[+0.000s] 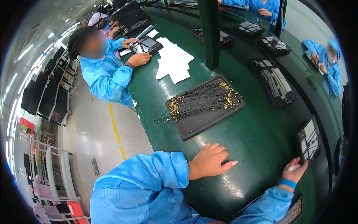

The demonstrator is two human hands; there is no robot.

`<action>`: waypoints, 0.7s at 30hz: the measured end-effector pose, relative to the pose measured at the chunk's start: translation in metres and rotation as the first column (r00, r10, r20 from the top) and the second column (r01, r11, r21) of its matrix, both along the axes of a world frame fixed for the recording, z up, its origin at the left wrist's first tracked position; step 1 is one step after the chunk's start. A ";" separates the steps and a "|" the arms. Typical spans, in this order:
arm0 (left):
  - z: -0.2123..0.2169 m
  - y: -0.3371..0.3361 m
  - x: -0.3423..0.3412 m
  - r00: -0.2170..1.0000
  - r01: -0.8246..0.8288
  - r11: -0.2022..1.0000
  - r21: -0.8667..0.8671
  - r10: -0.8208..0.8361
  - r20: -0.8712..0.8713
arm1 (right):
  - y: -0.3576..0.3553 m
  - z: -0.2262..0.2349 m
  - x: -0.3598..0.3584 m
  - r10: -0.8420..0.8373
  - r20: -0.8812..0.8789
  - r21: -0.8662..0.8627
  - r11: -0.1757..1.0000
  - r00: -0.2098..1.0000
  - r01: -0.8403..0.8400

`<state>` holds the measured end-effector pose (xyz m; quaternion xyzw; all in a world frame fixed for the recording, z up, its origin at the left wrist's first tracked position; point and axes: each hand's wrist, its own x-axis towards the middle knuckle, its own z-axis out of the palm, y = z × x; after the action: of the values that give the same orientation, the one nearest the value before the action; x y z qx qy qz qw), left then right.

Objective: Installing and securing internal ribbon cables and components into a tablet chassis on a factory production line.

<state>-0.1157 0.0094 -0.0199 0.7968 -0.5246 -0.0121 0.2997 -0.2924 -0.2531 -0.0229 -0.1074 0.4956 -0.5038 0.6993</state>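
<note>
My left hand (212, 160) lies on the green tabletop with its thumb stretched out and fingers loosely bent, holding nothing. A small white tip shows on the thumb. Just beyond it is a black tray (190, 131) with a heap of thin black cables (201, 102) with gold-coloured ends. At the right, my right hand (294, 173) has its fingers curled about a small white thing (293, 167) I cannot make out clearly. Its fingertips are at the near end of a black holder with a partly assembled flat electronic device (309, 138); whether they grip the holder is unclear.
More black holders with devices (274, 82) stand along the dark line on the right. White sheets (173, 59) lie beyond the cable tray, near a green post (210, 37). A co-worker at the left (108, 74) handles a device (145, 45); another person (324, 63) sits across.
</note>
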 end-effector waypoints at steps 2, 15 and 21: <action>0.002 0.002 -0.003 1.000 0.011 1.000 0.002 -0.011 -0.019 | 0.047 0.025 0.000 0.198 0.085 0.043 0.978 0.977 -0.202; 0.008 0.010 -0.053 0.003 -0.037 0.988 -0.150 -0.150 -0.989 | 0.246 0.048 -0.002 0.442 0.160 0.273 0.840 0.883 -0.470; 0.030 0.010 -0.070 -0.318 -0.161 0.956 -0.246 -0.286 -0.904 | 0.278 0.054 -0.002 0.484 0.162 0.274 0.815 0.860 -0.510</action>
<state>-0.1860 0.0197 0.0102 0.3720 -0.1006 -0.5962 0.7043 -0.2942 0.0250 0.0307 -0.1015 0.4925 -0.2241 0.8348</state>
